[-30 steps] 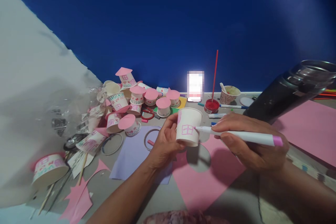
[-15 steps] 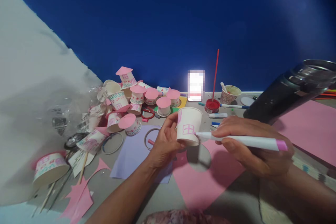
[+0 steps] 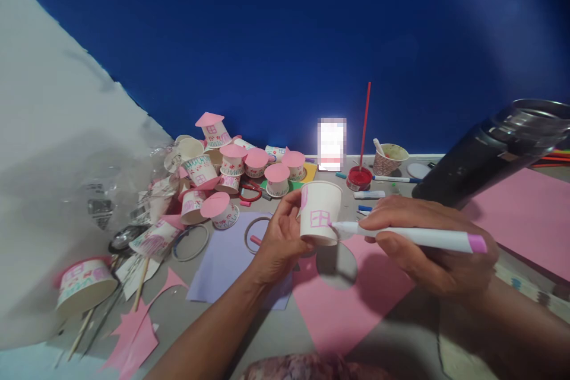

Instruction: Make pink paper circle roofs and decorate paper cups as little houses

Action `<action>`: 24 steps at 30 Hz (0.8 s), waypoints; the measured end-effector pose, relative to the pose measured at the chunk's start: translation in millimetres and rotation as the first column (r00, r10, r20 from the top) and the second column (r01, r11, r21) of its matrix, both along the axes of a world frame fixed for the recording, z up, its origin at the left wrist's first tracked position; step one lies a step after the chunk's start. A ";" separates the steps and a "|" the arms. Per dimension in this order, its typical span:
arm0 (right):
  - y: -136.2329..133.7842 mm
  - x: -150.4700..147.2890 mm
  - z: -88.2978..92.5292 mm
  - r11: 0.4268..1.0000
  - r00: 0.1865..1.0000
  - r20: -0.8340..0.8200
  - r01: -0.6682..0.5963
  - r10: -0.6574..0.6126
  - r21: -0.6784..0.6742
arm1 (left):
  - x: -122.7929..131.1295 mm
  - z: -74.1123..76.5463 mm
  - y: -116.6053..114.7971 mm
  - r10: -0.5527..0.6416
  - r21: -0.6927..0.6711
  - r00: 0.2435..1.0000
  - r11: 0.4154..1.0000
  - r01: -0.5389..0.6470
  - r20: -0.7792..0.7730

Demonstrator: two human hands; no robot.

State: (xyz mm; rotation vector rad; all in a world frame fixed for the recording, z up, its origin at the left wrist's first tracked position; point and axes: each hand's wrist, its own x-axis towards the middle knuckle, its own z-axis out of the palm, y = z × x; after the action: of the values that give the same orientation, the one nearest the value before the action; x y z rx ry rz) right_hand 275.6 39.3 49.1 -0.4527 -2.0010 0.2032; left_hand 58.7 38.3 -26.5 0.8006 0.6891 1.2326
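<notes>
A white paper cup (image 3: 321, 205) with a pink window drawn on its side is held in my left hand (image 3: 279, 237), fingers behind it and thumb near its base. My right hand (image 3: 427, 243) is closed around a white marker (image 3: 427, 238) with a pink end. The marker's tip touches the cup at the right edge of the drawn window. Part of another pink drawing shows at the cup's left side. Beneath the cup lies a pink sheet (image 3: 329, 320) with a round hole cut in it.
Decorated cups with pink paper roofs (image 3: 214, 130) are heaped at the left. A lilac sheet (image 3: 218, 267) bears a tape ring. Behind are a lit phone (image 3: 332, 143), a red jar (image 3: 358, 178) and a patterned cup (image 3: 388, 160). A dark bottle (image 3: 481, 154) leans at the right.
</notes>
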 end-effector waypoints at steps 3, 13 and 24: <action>0.0 0.0 0.4 1.000 1.000 -0.002 0.004 -0.004 0.009 | 0.5 2.0 -1.4 0.003 -0.005 1.000 1.000 -0.003 0.006; -0.3 -2.0 -3.4 0.998 0.996 -0.077 0.046 -0.050 -0.042 | 0.7 1.8 -0.1 0.005 -0.006 1.000 1.000 -0.005 0.018; -0.7 0.3 -4.9 0.996 0.992 -0.109 0.056 -0.064 -0.074 | 0.1 -0.3 0.7 0.003 0.018 1.000 1.000 -0.003 0.017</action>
State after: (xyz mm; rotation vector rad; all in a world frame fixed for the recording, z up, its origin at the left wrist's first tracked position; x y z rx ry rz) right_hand 275.8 38.6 44.2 -0.5347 -1.8733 0.2576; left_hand 58.7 39.0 -26.8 0.8032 0.6662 1.2483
